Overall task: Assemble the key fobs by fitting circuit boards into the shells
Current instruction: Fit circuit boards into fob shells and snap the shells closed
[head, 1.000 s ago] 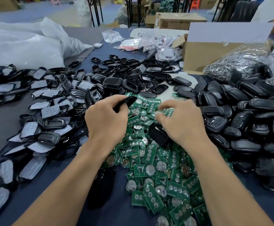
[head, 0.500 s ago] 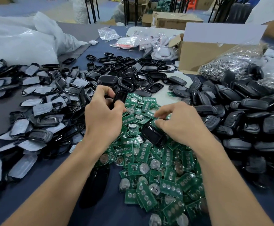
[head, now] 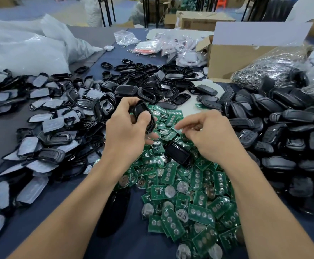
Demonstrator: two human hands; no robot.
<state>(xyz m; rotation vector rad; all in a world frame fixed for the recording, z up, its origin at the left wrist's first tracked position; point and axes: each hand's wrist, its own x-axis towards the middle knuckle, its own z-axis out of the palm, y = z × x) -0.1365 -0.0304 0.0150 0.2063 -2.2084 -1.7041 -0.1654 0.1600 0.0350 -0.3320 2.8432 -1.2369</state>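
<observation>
We look down on a dark table [head: 132, 243] covered with key fob parts. Beyond and to the right of our hands lies a wide heap of black shells [head: 283, 118]. More shells backed with grey film [head: 46, 124] spread out to the left of our left hand. A pile of green circuit boards [head: 189, 202] sits under and between both hands and runs back along our forearms. Far beyond the right hand stands an open cardboard box [head: 236, 58].

Our left hand [head: 126, 131] is raised over the far left edge of the boards, fingers and thumb wrapped round one black shell [head: 142, 113], which sticks up out of the top of the fist.

Our right hand [head: 212, 137] hovers just beside it, fingers curled down onto the boards; the fingertips are blurred, so we cannot tell whether they pinch a board. Another black shell [head: 178, 152] lies on the boards just under this hand's thumb side.
</observation>
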